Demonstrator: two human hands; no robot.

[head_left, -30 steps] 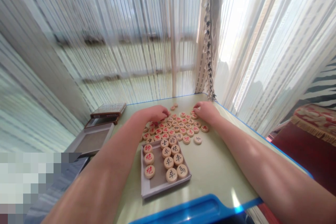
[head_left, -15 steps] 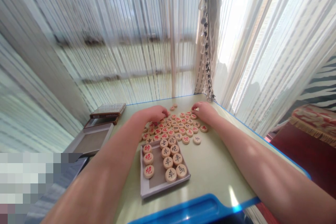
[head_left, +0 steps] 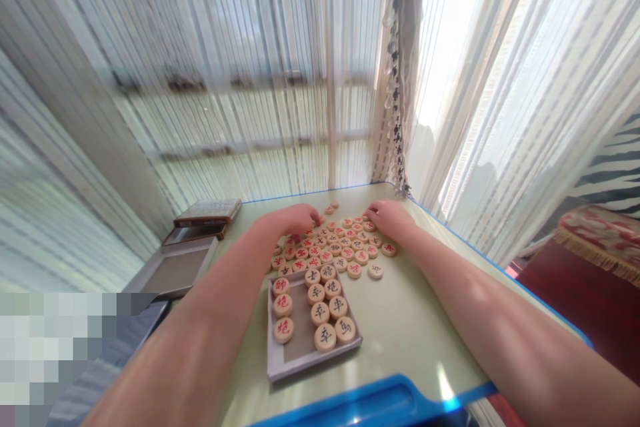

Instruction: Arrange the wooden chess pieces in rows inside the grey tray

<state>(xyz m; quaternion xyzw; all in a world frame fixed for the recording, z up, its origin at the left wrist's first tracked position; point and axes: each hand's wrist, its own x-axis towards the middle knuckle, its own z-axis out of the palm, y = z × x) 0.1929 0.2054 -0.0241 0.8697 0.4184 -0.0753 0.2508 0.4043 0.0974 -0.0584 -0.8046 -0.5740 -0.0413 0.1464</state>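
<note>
Round wooden Chinese chess pieces (head_left: 334,248) with red or black characters lie in a loose cluster on the pale table. My left hand (head_left: 297,220) rests at the cluster's back left, fingers bent downward, thumb and fingertips apart among the pieces. At the back right, my right hand (head_left: 393,219) has bent fingers touching the edge of the outermost pieces; its palm is hidden. No lifted piece shows in either hand. Nearer to me stands a shallow grey box tray (head_left: 295,368), with three red pieces in its left column and several black ones in two right columns.
An empty grey box half (head_left: 180,265) and a stacked flat box (head_left: 207,211) sit at the table's left. The table (head_left: 400,320) has a blue rim and a blue recessed handle (head_left: 360,407) in front. String curtains (head_left: 250,80) hang behind.
The view has tipped slightly, so everything sits a little lower. Both hands stay beside the cluster with barely any movement; the pieces in the tray have not changed.
</note>
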